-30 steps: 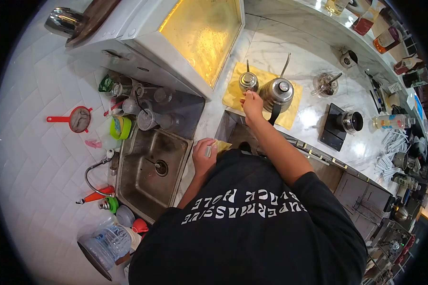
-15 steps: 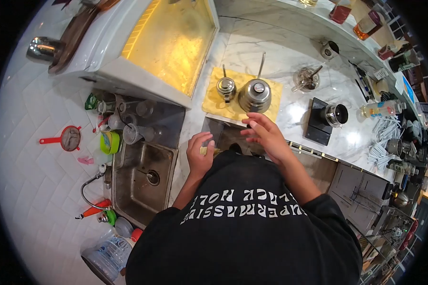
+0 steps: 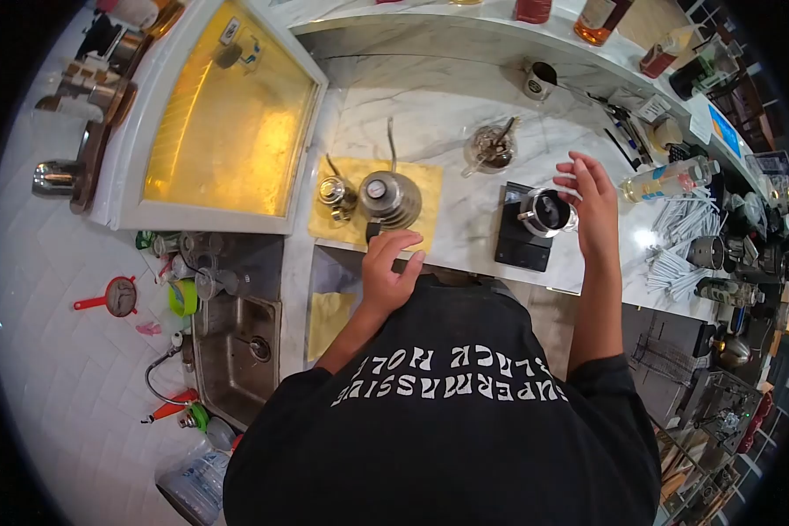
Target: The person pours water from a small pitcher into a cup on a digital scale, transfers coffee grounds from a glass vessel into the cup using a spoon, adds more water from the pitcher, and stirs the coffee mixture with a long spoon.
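My left hand (image 3: 389, 273), fingers partly stretched and holding nothing I can see, is over the counter's front edge, just below the black handle of a silver gooseneck kettle (image 3: 391, 200). That kettle and a smaller metal pot (image 3: 335, 195) stand on a yellow cloth (image 3: 425, 188). My right hand (image 3: 594, 210) is raised with its fingers apart, just right of a metal cup (image 3: 535, 216) with a dark inside. The cup rests on a black scale (image 3: 522, 252). Behind the scale is a glass vessel (image 3: 478, 158) with dark contents and a spoon-like handle.
A steel sink (image 3: 237, 359) lies to the left, below several glasses. A yellow-lit glass-fronted cabinet (image 3: 228, 114) stands at the back left. On the right are a clear bottle (image 3: 666, 180) and white straws (image 3: 675, 273). A mug (image 3: 539, 81) sits at the back.
My right hand has moved right, from near the kettle to beside the metal cup. My left hand has come nearer the kettle's handle. The view has shifted right.
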{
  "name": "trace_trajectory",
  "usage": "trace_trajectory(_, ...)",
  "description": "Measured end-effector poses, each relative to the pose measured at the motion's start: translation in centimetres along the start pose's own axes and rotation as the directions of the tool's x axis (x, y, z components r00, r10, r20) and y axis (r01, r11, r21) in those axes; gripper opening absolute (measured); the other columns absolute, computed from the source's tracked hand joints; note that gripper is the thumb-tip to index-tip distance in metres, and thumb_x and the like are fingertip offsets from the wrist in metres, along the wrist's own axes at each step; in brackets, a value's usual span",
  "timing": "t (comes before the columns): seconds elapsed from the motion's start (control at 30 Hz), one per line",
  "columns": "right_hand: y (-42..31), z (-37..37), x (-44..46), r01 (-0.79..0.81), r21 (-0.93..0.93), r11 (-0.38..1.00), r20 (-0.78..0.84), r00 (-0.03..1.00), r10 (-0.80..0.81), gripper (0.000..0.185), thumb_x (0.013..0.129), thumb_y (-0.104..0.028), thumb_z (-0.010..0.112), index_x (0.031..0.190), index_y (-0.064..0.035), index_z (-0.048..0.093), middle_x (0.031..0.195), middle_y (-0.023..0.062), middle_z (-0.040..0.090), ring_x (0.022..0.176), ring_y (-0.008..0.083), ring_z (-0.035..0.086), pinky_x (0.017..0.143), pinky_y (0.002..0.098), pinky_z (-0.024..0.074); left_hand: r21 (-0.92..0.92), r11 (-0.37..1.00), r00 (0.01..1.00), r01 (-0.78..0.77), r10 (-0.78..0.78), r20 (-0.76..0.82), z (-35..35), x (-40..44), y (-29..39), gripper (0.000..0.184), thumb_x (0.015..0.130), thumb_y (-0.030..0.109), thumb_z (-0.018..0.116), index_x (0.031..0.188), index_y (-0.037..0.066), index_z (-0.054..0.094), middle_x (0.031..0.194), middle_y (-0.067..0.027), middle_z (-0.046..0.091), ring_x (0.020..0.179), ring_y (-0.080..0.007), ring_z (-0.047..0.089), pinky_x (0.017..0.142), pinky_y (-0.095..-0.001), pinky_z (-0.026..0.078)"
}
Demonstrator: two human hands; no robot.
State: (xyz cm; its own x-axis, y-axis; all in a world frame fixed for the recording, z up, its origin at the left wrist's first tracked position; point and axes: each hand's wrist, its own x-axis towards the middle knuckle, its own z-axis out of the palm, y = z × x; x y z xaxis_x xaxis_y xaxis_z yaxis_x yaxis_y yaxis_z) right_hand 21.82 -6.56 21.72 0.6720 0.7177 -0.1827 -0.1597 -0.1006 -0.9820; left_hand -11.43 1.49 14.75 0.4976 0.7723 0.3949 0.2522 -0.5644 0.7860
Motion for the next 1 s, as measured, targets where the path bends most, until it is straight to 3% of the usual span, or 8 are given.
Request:
trace_trajectory(0.2, 3.7, -5.5, 10.2, -0.079, -0.221, 0.972, -0.022, 0.997, 0.076, 0.048, 0.102, -0.040, 0.065, 0.132, -0.0030, 0.061, 0.112, 0.0082, 0.071, 0.094, 0.0168, 0.068, 0.079, 0.0316, 0.0507, -0.010, 0.993, 0.982, 0.118, -0.115, 0.150, 7.1, 2.5, 1.2, 0.024, 0.088, 0.006, 0.074, 0.111, 0.001, 0.071, 0.105, -0.0141, 0.072, 0.097, -0.0272, 0.070, 0.089, -0.0362, 0.053)
trace_trajectory(0.3, 5.5, -6.9, 13.9, -0.136, -0.179, 0.974, -0.100, 0.988, 0.120, 0.059, 0.100, -0.043, 0.068, 0.139, -0.0020, 0.056, 0.110, 0.0103, 0.071, 0.090, 0.0175, 0.069, 0.076, 0.0321, 0.0507, -0.027, 0.978, 0.972, 0.205, -0.200, 0.122, 10.2, 2.9, 0.6, 0.023, 0.089, 0.010, 0.075, 0.111, 0.003, 0.072, 0.106, -0.0129, 0.072, 0.094, -0.0262, 0.069, 0.086, -0.0363, 0.054)
trace_trajectory(0.43, 5.1, -6.6, 17.5, -0.015, -0.078, 0.997, -0.140, 0.990, 0.004, 0.071, 0.098, -0.043, 0.070, 0.149, -0.0007, 0.045, 0.109, 0.0132, 0.071, 0.084, 0.0178, 0.069, 0.073, 0.0302, 0.0501, -0.003, 0.950, 0.948, 0.312, -0.312, 0.058, 13.4, 2.9, -0.9, 0.024, 0.091, 0.011, 0.074, 0.112, 0.001, 0.072, 0.105, -0.0132, 0.072, 0.092, -0.0250, 0.069, 0.083, -0.0353, 0.054)
trace_trajectory(0.57, 5.6, -6.4, 20.8, 0.193, 0.025, 0.981, -0.141, 0.972, -0.187, 0.046, 0.107, -0.033, 0.056, 0.141, -0.0019, 0.055, 0.102, 0.0137, 0.071, 0.082, 0.0172, 0.068, 0.073, 0.0316, 0.0520, 0.012, 0.915, 0.914, 0.404, -0.404, -0.033, 15.8, 3.0, -2.1, 0.022, 0.091, 0.011, 0.074, 0.111, 0.002, 0.072, 0.102, -0.0142, 0.072, 0.091, -0.0249, 0.070, 0.084, -0.0353, 0.054)
trace_trajectory(0.6, 5.8, -6.4, 21.6, 0.232, -0.053, 0.971, -0.147, 0.960, -0.238, 0.036, 0.110, -0.027, 0.049, 0.131, -0.0011, 0.063, 0.098, 0.0146, 0.073, 0.083, 0.0196, 0.070, 0.076, 0.0348, 0.0536, 0.021, 0.917, 0.917, 0.398, -0.397, -0.051, 16.1, 3.0, -2.3, 0.022, 0.091, 0.011, 0.074, 0.112, 0.002, 0.072, 0.102, -0.0142, 0.072, 0.090, -0.0253, 0.070, 0.084, -0.0356, 0.055)
trace_trajectory(0.73, 5.8, -7.3, 21.4, 0.395, -0.470, 0.789, -0.095, 0.866, -0.490, 0.029, 0.108, -0.024, 0.052, 0.116, -0.0011, 0.068, 0.099, 0.0147, 0.077, 0.088, 0.0295, 0.073, 0.080, 0.0379, 0.0542, 0.073, 0.925, 0.926, 0.373, -0.367, -0.086, 17.2, 3.4, -3.2, 0.023, 0.091, 0.010, 0.075, 0.112, 0.002, 0.072, 0.103, -0.0144, 0.072, 0.092, -0.0261, 0.070, 0.085, -0.0359, 0.055)
trace_trajectory(0.87, 5.2, -8.5, 20.2, 0.512, -0.493, 0.703, -0.068, 0.783, -0.618, 0.022, 0.107, -0.020, 0.057, 0.112, -0.0021, 0.068, 0.099, 0.0136, 0.076, 0.087, 0.0311, 0.073, 0.078, 0.0389, 0.0541, 0.101, 0.916, 0.920, 0.388, -0.380, -0.095, 17.8, 3.9, -3.0, 0.023, 0.090, 0.009, 0.075, 0.112, 0.002, 0.072, 0.104, -0.0145, 0.072, 0.093, -0.0272, 0.070, 0.086, -0.0363, 0.055)
trace_trajectory(1.0, 5.0, -9.9, 19.1, 0.541, -0.578, 0.610, -0.044, 0.727, -0.686, 0.025, 0.108, -0.019, 0.057, 0.113, 0.0009, 0.070, 0.099, 0.0129, 0.079, 0.089, 0.0217, 0.075, 0.079, 0.0306, 0.0549, 0.147, 0.918, 0.930, 0.368, -0.362, -0.066, 18.1, 3.8, -3.6, 0.023, 0.094, 0.015, 0.073, 0.114, 0.003, 0.072, 0.107, -0.0122, 0.073, 0.097, -0.0238, 0.071, 0.085, -0.0370, 0.052)
